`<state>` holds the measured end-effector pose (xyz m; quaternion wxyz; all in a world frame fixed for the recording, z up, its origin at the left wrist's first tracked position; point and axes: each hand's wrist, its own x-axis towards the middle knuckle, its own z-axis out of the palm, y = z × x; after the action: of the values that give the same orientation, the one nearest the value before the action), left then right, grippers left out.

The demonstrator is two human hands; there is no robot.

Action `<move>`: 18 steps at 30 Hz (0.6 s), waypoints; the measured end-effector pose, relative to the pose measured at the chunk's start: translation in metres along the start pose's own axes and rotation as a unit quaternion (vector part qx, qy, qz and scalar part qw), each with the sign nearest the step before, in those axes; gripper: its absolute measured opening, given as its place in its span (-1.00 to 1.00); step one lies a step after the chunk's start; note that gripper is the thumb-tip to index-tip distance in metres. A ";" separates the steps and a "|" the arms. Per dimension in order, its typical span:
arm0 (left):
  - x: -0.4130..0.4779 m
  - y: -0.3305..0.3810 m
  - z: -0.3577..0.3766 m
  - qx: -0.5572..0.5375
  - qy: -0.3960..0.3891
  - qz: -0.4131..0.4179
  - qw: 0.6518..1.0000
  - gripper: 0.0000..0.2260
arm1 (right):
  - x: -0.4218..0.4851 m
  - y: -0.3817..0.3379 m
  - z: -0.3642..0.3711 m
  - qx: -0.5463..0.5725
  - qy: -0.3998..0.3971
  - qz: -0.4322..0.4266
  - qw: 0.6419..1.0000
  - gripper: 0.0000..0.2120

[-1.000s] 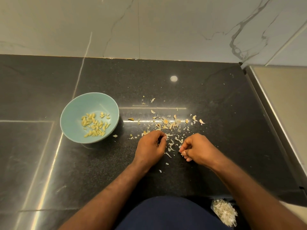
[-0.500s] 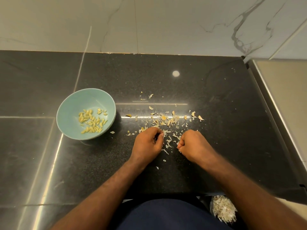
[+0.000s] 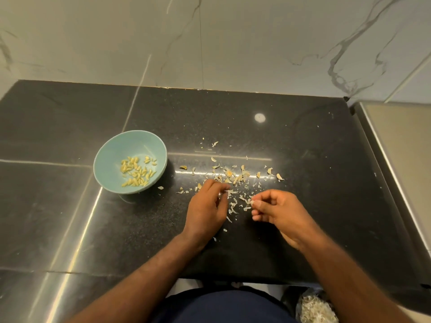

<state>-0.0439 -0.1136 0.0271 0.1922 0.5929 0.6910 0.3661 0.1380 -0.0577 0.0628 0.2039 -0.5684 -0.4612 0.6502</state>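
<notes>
A light blue bowl on the black counter holds several pale yellow peeled seeds. To its right lies a scatter of husk flakes and unpeeled seeds. My left hand rests knuckles-up at the near edge of the scatter, its fingertips curled together over something small that I cannot make out. My right hand is beside it, palm turned up, pinching a small pale piece between thumb and forefinger.
A marble-patterned wall rises behind the counter. A steel surface borders the counter on the right. Below the counter's front edge at the lower right sits a bag of pale husks.
My right hand has turned palm-up and opened out from a tight fist, moving slightly away from the left. The view has shifted a little; the bowl and scatter stay put.
</notes>
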 end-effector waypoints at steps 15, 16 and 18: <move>-0.027 0.103 -0.061 -0.411 0.021 -0.228 0.882 -0.89 | -0.062 -0.047 0.025 0.202 -0.072 -0.159 0.964 -0.81; -0.024 0.103 -0.064 -0.422 0.019 -0.229 0.877 -0.89 | -0.063 -0.048 0.027 0.200 -0.071 -0.168 0.963 -0.83; -0.020 0.102 -0.069 -0.434 0.007 -0.230 0.871 -0.91 | -0.063 -0.051 0.033 0.197 -0.066 -0.180 0.962 -0.83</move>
<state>-0.0186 -0.1488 0.1434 0.5040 0.2714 0.5804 0.5792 0.1116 -0.0942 0.1373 0.3944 -0.3809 -0.4309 0.7167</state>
